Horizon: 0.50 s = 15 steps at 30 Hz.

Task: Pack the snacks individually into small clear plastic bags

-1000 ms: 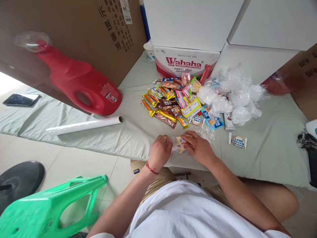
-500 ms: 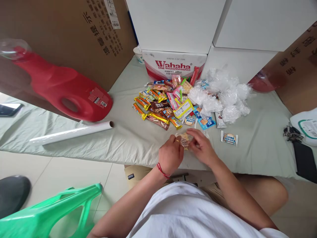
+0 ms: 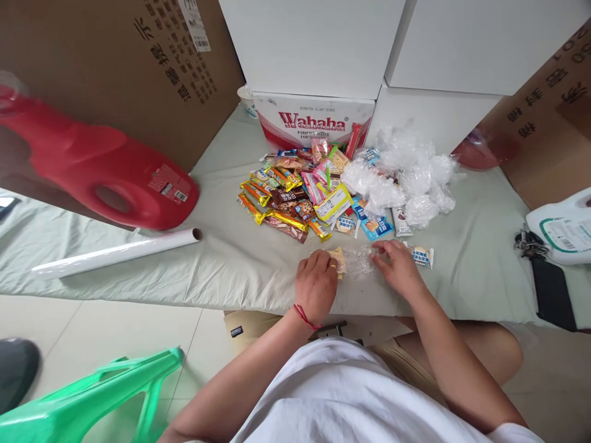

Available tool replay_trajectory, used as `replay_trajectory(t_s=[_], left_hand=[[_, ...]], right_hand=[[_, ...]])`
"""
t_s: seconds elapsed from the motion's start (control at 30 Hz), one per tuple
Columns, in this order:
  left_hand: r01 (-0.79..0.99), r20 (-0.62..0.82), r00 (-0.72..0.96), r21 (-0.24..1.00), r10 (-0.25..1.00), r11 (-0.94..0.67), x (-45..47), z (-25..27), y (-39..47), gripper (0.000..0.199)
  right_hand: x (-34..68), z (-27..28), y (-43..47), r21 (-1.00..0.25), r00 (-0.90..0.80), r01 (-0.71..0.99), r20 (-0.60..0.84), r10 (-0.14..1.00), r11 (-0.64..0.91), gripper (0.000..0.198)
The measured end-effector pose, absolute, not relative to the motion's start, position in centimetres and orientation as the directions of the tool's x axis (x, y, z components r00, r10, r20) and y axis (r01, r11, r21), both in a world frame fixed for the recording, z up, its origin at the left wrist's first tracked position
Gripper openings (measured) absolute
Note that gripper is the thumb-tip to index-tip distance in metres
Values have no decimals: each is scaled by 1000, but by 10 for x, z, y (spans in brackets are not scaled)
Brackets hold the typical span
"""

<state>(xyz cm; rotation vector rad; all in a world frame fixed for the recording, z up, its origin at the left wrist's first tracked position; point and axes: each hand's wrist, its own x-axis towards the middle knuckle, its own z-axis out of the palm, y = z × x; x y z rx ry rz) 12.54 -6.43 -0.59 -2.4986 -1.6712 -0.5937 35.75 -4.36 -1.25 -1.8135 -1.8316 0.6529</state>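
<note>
My left hand [image 3: 317, 282] is closed on a pale yellow snack packet [image 3: 340, 261] near the table's front edge and covers much of it. From the packet a crumpled strip of clear plastic film [image 3: 359, 263] stretches to the right. The fingertips of my right hand [image 3: 398, 268] pinch the far end of that film. Just beyond the right hand lies a small blue-and-white biscuit packet [image 3: 422, 255]. Behind both hands is a heap of mixed snacks, with a yellow-and-white packet [image 3: 333, 203] on it, beside several bundles in clear plastic wrap [image 3: 422, 178].
A roll of plastic film [image 3: 115, 253] and a red jug [image 3: 106, 166] lie to the left on the cloth-covered table [image 3: 240, 277]. The Wahaha carton [image 3: 316, 120] stands behind the snacks. Keys [image 3: 530, 245] and a white bottle [image 3: 566, 227] are at right. A green stool [image 3: 92, 400] stands below.
My right hand has moved right, away from the left, and clear film now spans the gap between them. The left hand stays at the snack packet. The view has shifted slightly.
</note>
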Motion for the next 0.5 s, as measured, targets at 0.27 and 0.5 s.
replay_trajectory(t_s=[0.27, 0.5], left_hand=[[875, 401, 338, 200, 851, -441, 125, -8, -74, 24], [849, 423, 405, 157, 811, -505, 121, -19, -77, 29]], right_hand=[[343, -16, -40, -552, -98, 834, -107, 989, 23, 30], [323, 20, -34, -669, -123, 742, -74, 990, 42, 25]])
